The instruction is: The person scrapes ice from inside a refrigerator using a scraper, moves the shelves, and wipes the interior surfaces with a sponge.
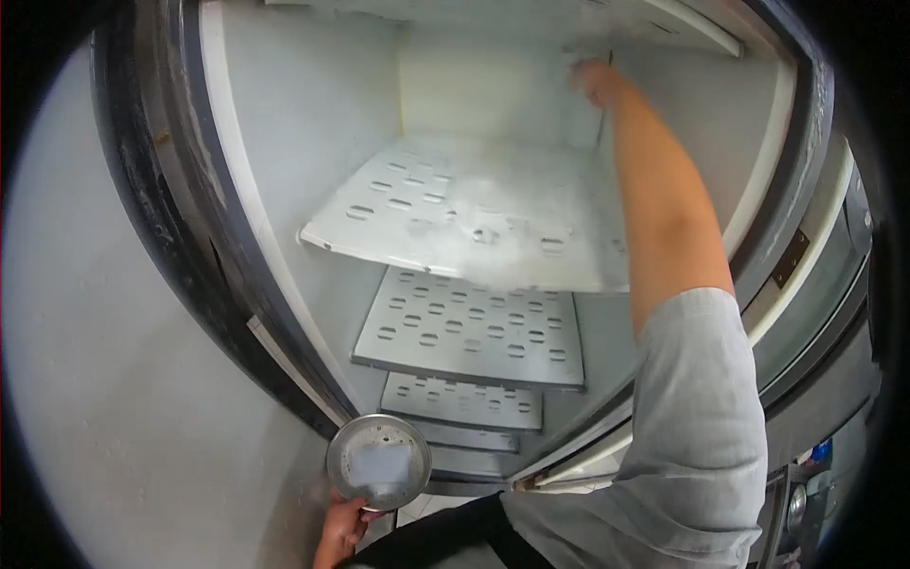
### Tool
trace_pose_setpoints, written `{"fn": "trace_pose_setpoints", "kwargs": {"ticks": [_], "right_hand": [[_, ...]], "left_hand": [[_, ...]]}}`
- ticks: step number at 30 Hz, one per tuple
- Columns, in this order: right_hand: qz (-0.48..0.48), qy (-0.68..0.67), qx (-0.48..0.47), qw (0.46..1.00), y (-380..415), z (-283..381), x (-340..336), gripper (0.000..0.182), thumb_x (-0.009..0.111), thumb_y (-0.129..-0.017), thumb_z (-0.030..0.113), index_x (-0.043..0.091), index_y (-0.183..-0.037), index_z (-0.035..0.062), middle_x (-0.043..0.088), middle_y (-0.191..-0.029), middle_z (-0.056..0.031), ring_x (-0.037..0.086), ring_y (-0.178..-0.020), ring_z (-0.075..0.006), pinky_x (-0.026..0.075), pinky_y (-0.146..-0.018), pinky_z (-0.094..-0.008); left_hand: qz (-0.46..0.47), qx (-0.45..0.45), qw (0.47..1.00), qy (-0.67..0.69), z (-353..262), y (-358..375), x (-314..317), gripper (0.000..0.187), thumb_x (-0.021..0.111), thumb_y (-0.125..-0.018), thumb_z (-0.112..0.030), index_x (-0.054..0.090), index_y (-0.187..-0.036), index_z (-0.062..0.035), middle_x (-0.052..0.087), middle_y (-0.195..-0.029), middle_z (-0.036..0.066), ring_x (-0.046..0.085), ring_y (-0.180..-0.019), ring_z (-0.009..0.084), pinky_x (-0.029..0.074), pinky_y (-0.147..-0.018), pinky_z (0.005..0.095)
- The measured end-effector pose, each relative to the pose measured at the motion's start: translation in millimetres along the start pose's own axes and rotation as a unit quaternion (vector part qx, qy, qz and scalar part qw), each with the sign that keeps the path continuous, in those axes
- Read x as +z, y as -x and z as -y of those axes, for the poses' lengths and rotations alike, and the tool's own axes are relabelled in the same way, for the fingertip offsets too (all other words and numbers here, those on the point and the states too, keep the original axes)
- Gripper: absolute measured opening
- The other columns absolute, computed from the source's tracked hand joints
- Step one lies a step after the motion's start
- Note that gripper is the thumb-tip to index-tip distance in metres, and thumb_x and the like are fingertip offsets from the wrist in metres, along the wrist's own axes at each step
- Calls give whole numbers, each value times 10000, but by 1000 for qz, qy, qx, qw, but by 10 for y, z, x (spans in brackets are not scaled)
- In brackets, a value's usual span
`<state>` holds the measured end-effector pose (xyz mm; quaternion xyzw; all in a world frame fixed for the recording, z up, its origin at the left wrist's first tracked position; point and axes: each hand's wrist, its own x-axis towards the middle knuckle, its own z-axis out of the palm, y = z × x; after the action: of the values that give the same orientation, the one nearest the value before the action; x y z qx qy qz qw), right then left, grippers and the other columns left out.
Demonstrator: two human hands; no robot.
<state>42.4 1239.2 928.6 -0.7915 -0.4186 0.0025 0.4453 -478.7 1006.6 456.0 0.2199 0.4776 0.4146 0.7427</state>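
My left hand (345, 523) grips the rim of a round metal bowl (424, 474) low in the view, outside the cabinet. Some liquid with bubbles or specks shows inside the bowl. My right arm reaches up into an open white refrigerator cabinet. At its end, my right hand (595, 83) is beside the inner right wall, near the back corner. Blur and haze hide its fingers and anything in them. Below it lies the top slotted shelf (379, 223), covered in part by a whitish haze or spray.
Lower down are more slotted shelves (455, 343), stacked in tiers. The cabinet's dark door frame (204, 156) curves on the left, beside a pale grey surface (123, 332). An opened door (806, 256) stands at the right. Pale floor tiles show at the bottom.
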Motion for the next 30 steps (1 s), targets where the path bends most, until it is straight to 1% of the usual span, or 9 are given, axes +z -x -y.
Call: {"fn": "trace_pose_setpoints", "kwargs": {"ticks": [2, 4, 6, 9, 13, 17, 23, 26, 30], "right_hand": [[72, 21, 51, 996, 154, -207, 83, 139, 616, -741, 69, 615, -864, 5, 503, -613, -87, 486, -508, -192, 436, -479, -319], [107, 361, -68, 924, 285, -607, 152, 153, 599, -751, 109, 618, -869, 12, 551, -693, -107, 528, -594, -205, 452, -502, -347], [89, 436, -143, 884, 468, -911, 360, 194, 573, -767, 161, 619, -894, 21, 589, -777, -119, 557, -683, -216, 467, -552, -375], [81, 258, -176, 947, 961, -967, 532, 308, 506, -803, 268, 605, -998, 51, 612, -892, -125, 569, -798, -232, 477, -676, -404], [206, 81, -107, 969, 1406, -596, 984, 387, 503, -837, 256, 531, -1197, 116, 587, -1002, -97, 550, -842, -221, 446, -739, -322], [320, -45, -171, 931, 1797, -312, 1234, 391, 509, -864, 188, 494, -1247, 112, 579, -995, -57, 519, -838, -160, 432, -726, -277], [344, -86, -134, 925, 2613, 104, 1112, 310, 498, -876, 177, 533, -1170, 84, 579, -962, -25, 473, -760, -98, 410, -670, -262], [381, -155, -206, 888, 2751, 185, 1323, 288, 494, -880, 177, 518, -1151, 82, 592, -946, -21, 475, -726, -85, 404, -642, -255], [429, -287, -157, 842, 2889, 281, 1186, 311, 482, -892, 193, 460, -1184, 87, 612, -981, -34, 479, -764, -96, 404, -654, -251]], "left_hand": [[46, -38, 998, -10, -6, -91, -159, 657, 400, -713, 139, 233, -1302, -99, 464, -1116, 195, 587, -755, 272, 461, -405, 259], [72, 2, 997, -20, -25, -41, -120, 671, 391, -723, 131, 215, -1321, -115, 462, -1124, 189, 594, -773, 263, 490, -429, 255], [44, 31, 998, -42, -136, 122, 79, 678, 389, -729, 128, 202, -1332, -120, 453, -1140, 188, 598, -801, 264, 507, -443, 256], [41, 23, 999, -20, -109, 130, 24, 702, 396, -737, 122, 172, -1350, -135, 420, -1194, 189, 592, -894, 290, 559, -518, 279], [82, 45, 995, -18, -67, 106, -125, 722, 436, -733, 113, 171, -1358, -135, 381, -1245, 204, 532, -1018, 381, 585, -663, 413], [67, 28, 997, -34, -140, 332, -198, 712, 443, -738, 106, 179, -1352, -139, 389, -1242, 189, 524, -1038, 373, 582, -668, 430], [61, 20, 998, -16, -289, 796, -329, 710, 426, -744, 103, 165, -1357, -141, 401, -1225, 182, 540, -1018, 367, 586, -651, 422], [64, 17, 997, -33, -330, 851, -446, 705, 416, -747, 99, 158, -1361, -133, 398, -1233, 183, 552, -999, 366, 588, -646, 418], [73, 23, 996, -40, -333, 865, -504, 702, 413, -740, 96, 167, -1360, -124, 401, -1235, 189, 563, -980, 365, 590, -632, 410]]}}
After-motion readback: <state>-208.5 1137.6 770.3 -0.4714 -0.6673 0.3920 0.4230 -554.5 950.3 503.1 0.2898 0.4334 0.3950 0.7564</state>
